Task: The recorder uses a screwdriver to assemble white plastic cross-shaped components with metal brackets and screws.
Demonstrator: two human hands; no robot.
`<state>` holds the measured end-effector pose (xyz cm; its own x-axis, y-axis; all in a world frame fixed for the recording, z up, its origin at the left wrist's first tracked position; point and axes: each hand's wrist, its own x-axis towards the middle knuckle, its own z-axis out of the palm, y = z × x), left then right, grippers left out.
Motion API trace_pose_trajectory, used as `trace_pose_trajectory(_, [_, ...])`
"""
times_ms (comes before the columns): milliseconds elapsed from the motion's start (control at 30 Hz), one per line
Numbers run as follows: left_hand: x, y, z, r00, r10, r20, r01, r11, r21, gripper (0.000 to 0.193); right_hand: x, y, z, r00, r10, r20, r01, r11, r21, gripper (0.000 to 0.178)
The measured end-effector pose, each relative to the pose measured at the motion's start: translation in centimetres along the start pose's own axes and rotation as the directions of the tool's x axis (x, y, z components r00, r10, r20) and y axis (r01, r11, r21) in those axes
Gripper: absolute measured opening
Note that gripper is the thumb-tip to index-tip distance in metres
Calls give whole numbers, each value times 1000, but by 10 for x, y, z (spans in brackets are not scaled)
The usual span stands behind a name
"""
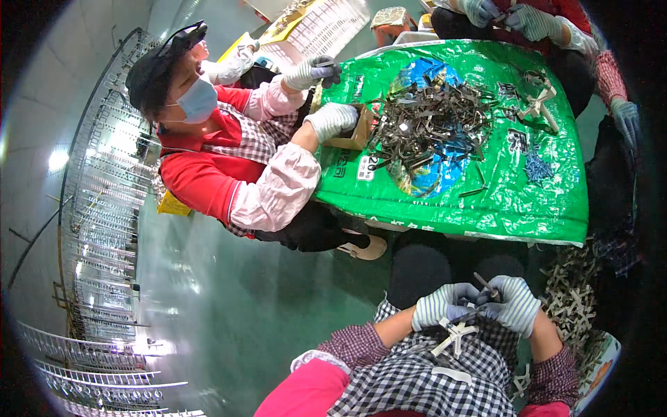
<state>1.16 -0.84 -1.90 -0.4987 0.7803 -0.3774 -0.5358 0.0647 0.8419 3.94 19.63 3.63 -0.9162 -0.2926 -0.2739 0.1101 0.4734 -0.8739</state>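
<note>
Both my hands are gloved in striped white knit and meet close together over my lap. Curled fingers of my left hand press around something small that I cannot make out. My right hand is closed too, and a slim dark rod-like piece sticks up from its fingers. Just below the left hand, a white cross-shaped part lies over my checked apron; whether the fingers touch it is unclear. A flat white strip sits lower on the apron.
Ahead stands a table under a green plastic sheet, with a pile of dark metal strips, blue screws and a white cross part. Many white cross parts are heaped at my right. A co-worker sits left; others sit beyond.
</note>
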Motion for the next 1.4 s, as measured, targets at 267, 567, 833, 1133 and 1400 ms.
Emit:
trace_pose_trajectory(267, [6,11,-1,982,-191,1,190,981,44,30,8,-1,-3,999,21,-28,-21,999,-25,22])
trace_pose_trajectory(567, [9,-4,-6,1000,9,-9,-9,997,74,25,9,5,2,997,21,-68,-17,998,63,30])
trace_pose_trajectory(833, [5,2,-4,996,-56,62,60,996,-62,28,1,9,5,986,-74,-152,91,989,113,34])
trace_pose_trajectory(1133, [4,2,-6,994,95,53,-100,990,98,24,-8,5,4,920,-137,-367,206,966,156,31])
trace_pose_trajectory(1400, [2,-2,-1,999,-44,5,44,994,104,19,-18,-17,0,736,-8,-677,364,848,385,9])
